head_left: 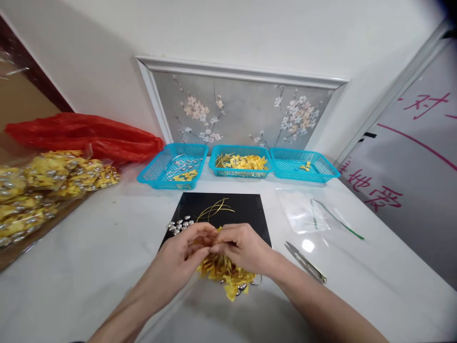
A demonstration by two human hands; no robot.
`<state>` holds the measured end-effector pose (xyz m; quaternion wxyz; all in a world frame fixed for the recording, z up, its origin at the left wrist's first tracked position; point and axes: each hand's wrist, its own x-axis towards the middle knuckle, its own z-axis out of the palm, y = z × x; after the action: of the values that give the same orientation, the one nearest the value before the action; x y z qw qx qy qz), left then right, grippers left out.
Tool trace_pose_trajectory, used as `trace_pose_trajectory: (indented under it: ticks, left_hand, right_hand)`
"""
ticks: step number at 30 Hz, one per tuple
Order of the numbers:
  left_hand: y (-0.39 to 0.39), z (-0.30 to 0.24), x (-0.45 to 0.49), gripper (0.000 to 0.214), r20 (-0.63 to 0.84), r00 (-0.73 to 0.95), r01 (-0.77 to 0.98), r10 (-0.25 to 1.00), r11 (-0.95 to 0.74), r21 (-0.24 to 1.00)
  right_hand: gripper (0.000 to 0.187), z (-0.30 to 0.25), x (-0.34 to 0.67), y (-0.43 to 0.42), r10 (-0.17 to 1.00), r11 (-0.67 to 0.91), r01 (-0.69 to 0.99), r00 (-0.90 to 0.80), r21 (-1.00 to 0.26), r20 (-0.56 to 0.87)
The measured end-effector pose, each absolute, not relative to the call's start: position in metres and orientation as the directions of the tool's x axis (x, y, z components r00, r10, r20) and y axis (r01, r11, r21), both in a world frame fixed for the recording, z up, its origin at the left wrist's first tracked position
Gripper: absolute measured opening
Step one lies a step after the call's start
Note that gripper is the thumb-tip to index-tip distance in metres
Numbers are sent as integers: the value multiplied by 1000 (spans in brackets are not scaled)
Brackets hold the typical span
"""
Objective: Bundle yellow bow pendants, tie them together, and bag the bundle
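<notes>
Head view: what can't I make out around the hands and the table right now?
All in the head view:
- What the fingertips of the left hand and right hand pinch: hidden by the fingers.
- Upper part of the yellow bunch: behind both hands.
- Near part of the black board: covered by hands and bunch.
- Bagged yellow pieces: cut off by the left edge.
- Silver bits in the left blue basket: too small.

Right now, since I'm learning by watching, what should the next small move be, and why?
Perhaps steady the ruffled yellow bunch with the left hand before freeing the right hand: both hands meet over it, so neither seems free for the thin gold strands across the flat black board.
</notes>
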<state>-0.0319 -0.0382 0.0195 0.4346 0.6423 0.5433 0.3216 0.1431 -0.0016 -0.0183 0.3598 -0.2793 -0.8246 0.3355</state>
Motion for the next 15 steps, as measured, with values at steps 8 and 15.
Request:
trace_pose_trajectory:
  ticks: [8,15]
  left_hand:
    - [-26,6,-19,17,-95,357,401,929,-60,914]
    - [-25,-7,-11,15,-32,251,451,967,-88,888]
  right_hand:
    - [19,-23,148,4,702,625,233,-584,-745,407]
    - [14,-7,174,7,806,472,360,-546,-805,228]
